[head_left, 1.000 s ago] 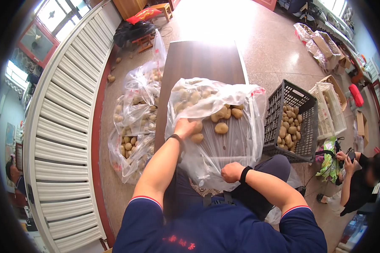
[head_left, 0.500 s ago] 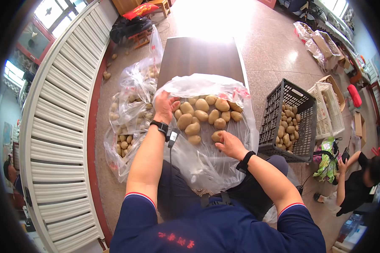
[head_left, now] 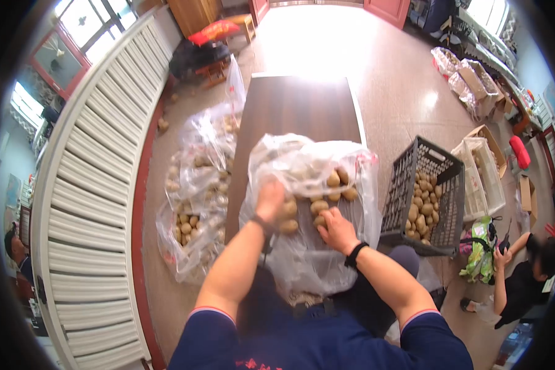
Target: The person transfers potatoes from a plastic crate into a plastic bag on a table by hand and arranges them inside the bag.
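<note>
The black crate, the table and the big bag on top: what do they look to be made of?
Black crate: probably matte moulded plastic, going by its regular lattice walls. Table: dark brown, smooth and glaring in the light; wood or wood-look laminate, can't tell which. Bag: thin, shiny plastic film, by its creases and see-through folds.

No wording is reading clearly.
Small red characters (head_left: 259, 364) are running across the navy shirt (head_left: 327, 342) at the bottom edge of the view, blurring and partly dropping out of frame, too indistinct to make out. A red printed mark (head_left: 367, 160) is showing on the upper right part of the clear plastic bag (head_left: 308, 268), creasing with the film and staying illegible.
</note>
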Demonstrator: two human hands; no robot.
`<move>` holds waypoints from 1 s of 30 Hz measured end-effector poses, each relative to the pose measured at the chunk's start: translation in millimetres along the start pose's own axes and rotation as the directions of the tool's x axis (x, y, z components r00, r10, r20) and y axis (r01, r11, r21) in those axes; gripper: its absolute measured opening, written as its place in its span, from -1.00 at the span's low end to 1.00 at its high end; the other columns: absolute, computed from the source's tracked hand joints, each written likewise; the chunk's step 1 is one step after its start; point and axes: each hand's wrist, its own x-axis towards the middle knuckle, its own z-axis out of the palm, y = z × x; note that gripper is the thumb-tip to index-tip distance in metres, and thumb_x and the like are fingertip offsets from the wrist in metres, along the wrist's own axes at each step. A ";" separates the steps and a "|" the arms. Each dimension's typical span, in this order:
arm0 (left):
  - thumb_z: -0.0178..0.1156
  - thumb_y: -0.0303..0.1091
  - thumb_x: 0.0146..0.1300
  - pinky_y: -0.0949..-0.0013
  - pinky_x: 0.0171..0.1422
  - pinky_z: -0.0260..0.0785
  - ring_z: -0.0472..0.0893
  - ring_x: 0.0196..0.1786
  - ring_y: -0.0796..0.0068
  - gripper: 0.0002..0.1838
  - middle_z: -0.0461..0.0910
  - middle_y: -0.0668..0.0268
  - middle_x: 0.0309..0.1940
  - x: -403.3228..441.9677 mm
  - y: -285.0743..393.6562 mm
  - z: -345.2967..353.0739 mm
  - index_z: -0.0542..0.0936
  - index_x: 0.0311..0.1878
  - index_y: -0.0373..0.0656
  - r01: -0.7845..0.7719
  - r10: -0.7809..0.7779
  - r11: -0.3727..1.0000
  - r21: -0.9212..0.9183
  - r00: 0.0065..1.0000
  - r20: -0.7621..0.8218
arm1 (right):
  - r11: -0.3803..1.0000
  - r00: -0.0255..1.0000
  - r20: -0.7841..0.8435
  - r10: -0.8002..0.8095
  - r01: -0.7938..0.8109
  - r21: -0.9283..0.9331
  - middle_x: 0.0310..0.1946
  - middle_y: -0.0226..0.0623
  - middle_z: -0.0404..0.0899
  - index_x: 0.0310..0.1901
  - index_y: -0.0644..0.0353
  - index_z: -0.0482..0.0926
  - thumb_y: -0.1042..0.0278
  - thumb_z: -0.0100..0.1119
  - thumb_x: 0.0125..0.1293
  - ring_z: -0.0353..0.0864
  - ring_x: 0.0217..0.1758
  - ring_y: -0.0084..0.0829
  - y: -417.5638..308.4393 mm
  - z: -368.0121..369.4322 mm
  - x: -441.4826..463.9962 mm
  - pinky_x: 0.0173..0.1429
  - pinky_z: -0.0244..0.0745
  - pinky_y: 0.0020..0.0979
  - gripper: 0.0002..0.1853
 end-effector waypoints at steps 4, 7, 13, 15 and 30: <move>-0.01 -0.31 0.19 -0.05 -0.17 0.45 0.62 -0.30 -0.10 -0.73 0.63 -0.04 -0.40 -15.7 -6.1 16.5 0.64 -0.45 -0.20 -0.385 0.370 0.804 0.453 0.921 0.126 | 0.995 1.000 -0.011 0.010 -0.009 0.104 -0.17 -0.13 0.49 0.03 0.12 0.47 0.20 0.28 0.19 0.55 -0.11 -0.02 0.8 -11.8 1.7 -0.04 0.50 -0.14 -0.60; 0.03 -0.30 0.11 0.01 -0.07 0.49 0.64 -0.21 -0.06 -0.74 0.67 0.04 -0.32 -25.7 -2.3 19.8 0.70 -0.40 -0.16 -0.369 0.318 0.795 0.481 0.929 0.186 | 0.972 0.999 -0.036 -0.019 0.027 0.235 -0.17 -0.14 0.58 -0.01 0.21 0.51 0.20 0.29 0.19 0.58 -0.09 -0.15 10.1 -26.6 10.3 0.01 0.48 -0.23 -0.61; 0.18 -0.25 0.20 0.04 0.06 0.47 0.53 0.10 -0.04 -0.72 0.54 0.01 0.02 -67.9 33.8 15.0 0.62 -0.05 -0.10 -0.207 0.115 0.770 0.604 0.976 0.187 | 0.964 1.000 0.017 0.018 -0.022 0.263 -0.18 -0.15 0.62 -0.02 0.25 0.55 0.20 0.29 0.20 0.61 -0.10 -0.17 12.2 -67.7 -0.7 -0.01 0.50 -0.26 -0.62; 0.17 -0.26 0.20 0.04 0.07 0.48 0.52 0.10 -0.06 -0.74 0.52 -0.01 0.04 -77.0 43.4 15.5 0.63 -0.08 -0.10 -0.221 0.120 0.747 0.628 0.973 0.199 | 0.964 1.000 0.005 0.018 -0.019 0.266 -0.20 -0.15 0.63 -0.03 0.26 0.56 0.21 0.28 0.20 0.62 -0.11 -0.17 19.5 -62.4 -7.9 -0.02 0.51 -0.26 -0.62; 0.20 -0.15 0.13 0.04 0.17 0.43 0.57 0.06 -0.11 -0.52 0.61 -0.15 -0.10 -57.1 34.7 35.0 0.52 0.03 -0.30 -0.223 0.142 0.868 0.444 0.968 0.209 | 0.964 0.996 -0.083 0.017 0.005 0.264 -0.27 -0.12 0.62 -0.09 0.25 0.56 0.24 0.27 0.18 0.62 -0.13 -0.10 45.8 -21.1 -22.0 0.01 0.51 -0.23 -0.67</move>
